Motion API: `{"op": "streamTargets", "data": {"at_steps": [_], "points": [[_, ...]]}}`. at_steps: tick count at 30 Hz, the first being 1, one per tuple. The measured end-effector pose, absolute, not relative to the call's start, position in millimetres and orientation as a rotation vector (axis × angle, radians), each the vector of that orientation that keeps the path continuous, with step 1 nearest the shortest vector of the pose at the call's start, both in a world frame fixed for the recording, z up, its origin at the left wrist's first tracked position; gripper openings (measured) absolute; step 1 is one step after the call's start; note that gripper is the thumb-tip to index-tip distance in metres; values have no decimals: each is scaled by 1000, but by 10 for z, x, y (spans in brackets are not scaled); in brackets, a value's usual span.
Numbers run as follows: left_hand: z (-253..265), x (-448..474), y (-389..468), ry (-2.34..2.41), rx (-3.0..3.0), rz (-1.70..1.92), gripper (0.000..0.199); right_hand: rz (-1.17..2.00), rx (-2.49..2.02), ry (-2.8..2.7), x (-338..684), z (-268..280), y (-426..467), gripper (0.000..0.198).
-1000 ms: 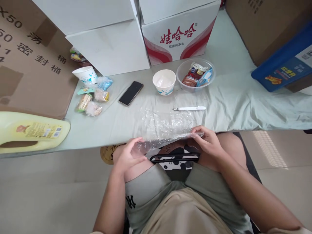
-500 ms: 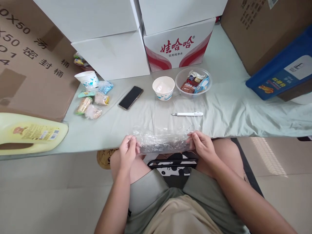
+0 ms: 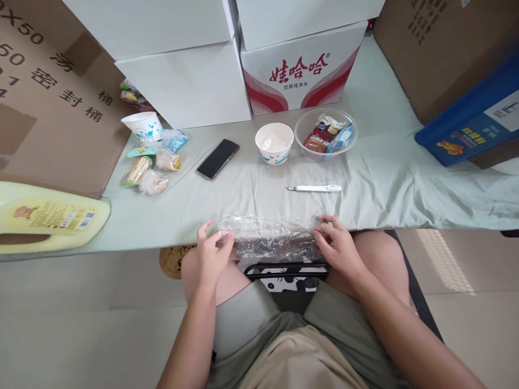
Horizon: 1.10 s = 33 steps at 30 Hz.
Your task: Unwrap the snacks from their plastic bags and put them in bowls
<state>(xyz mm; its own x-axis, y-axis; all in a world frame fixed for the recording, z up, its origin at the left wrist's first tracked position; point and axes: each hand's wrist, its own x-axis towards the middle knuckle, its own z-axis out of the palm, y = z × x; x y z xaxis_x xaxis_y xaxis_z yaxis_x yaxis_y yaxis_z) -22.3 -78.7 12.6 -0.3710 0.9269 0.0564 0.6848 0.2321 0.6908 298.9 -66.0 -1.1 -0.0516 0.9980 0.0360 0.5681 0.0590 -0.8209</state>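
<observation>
Plastic film (image 3: 275, 236): clear, crinkled, streaked with white glints; left fingers (image 3: 226, 244), right fingers (image 3: 323, 241) pinching opposite ends.

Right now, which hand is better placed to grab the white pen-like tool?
Probably the right hand: the white pen-like tool lies closer to it than to the left hand. Both hands are at the clear plastic.

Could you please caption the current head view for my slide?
Left hand and right hand at either end of crinkled clear plastic by the table edge.
</observation>
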Motion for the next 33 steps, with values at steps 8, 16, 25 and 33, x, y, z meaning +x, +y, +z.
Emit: {"op": "streamTargets", "data": {"at_steps": [8,16,25,33], "points": [[147,-200,-730,2029,1559,855,23,891,-1471,-1758,3007,-7,-707,26],[406,-204,-147,1502,1154,1504,26,870,-1325,-1437,3105,429,-320,21],[274,13,352,1434,800,1377,45,1422,-1388,-923,2869,113,261,94],[326,-116,318,1257,627,1290,56,1150,-1224,-1177,2920,-6,191,62]]}}
